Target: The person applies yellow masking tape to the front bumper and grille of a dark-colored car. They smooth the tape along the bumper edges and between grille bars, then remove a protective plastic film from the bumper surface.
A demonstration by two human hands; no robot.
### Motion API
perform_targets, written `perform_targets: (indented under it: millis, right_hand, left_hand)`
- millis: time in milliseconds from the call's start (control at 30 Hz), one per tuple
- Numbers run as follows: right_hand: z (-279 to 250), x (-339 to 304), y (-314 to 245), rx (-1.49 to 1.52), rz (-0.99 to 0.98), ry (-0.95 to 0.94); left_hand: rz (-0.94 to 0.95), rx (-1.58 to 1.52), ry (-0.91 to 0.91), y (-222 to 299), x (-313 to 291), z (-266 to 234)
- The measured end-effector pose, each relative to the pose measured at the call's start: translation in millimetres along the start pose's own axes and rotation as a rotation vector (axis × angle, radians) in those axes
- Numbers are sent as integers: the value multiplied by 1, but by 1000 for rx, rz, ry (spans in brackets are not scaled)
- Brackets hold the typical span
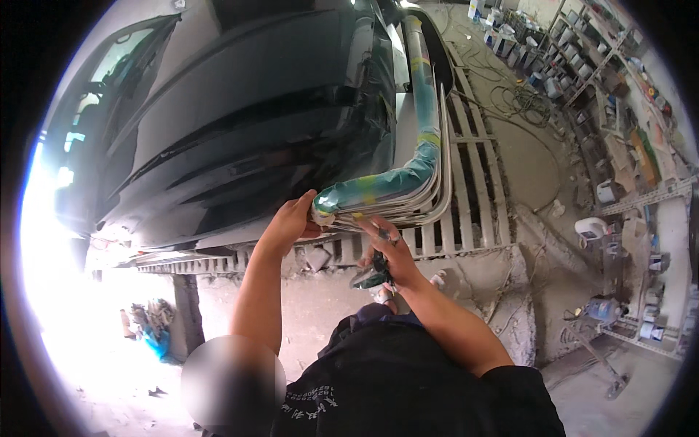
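Note:
A glossy black car body [240,95] fills the upper left. Along its near right corner runs a bent edge wrapped in teal masking film [393,180], held by strips of yellow tape [429,138]. Thin pale layered edges show beneath the wrap. My left hand [287,222] is at the near left end of the wrap, its fingers closed against that end. Just right of it, my right hand [389,251] reaches up with its fingertips at the underside of the wrap. A dark, shiny greenish thing [373,280] hangs from its palm; its kind is unclear.
A slatted floor grate [480,182] lies beneath the car. Coiled hoses [528,105] lie on the concrete to the right. Shelves [648,200] with cans and containers line the right wall. A blue bag [155,342] sits at lower left. A blurred round patch covers part of the lower left.

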State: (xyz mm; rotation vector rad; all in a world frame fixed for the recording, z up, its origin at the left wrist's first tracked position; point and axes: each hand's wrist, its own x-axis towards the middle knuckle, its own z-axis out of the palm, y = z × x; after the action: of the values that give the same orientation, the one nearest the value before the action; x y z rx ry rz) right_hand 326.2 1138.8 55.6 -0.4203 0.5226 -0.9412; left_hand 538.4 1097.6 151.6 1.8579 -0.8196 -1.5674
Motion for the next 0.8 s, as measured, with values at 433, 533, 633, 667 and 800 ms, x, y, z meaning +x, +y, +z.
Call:
perform_targets:
  millis: [433, 533, 633, 667, 800]
  right_hand:
    - [10, 27, 11, 79, -44, -139]
    - [6, 33, 10, 124, -14, -199]
    - [3, 39, 14, 171, 21, -239]
    - [2, 41, 16, 122, 22, -220]
    - [0, 53, 22, -196, -97, -142]
  left_hand:
    - [39, 223, -44, 18, 3, 3]
    - [-8, 94, 8, 15, 7, 4]
    - [-11, 22, -46, 8, 13, -2]
    - [-23, 9, -53, 7, 14, -3]
    - [-32, 20, -61, 5, 17, -5]
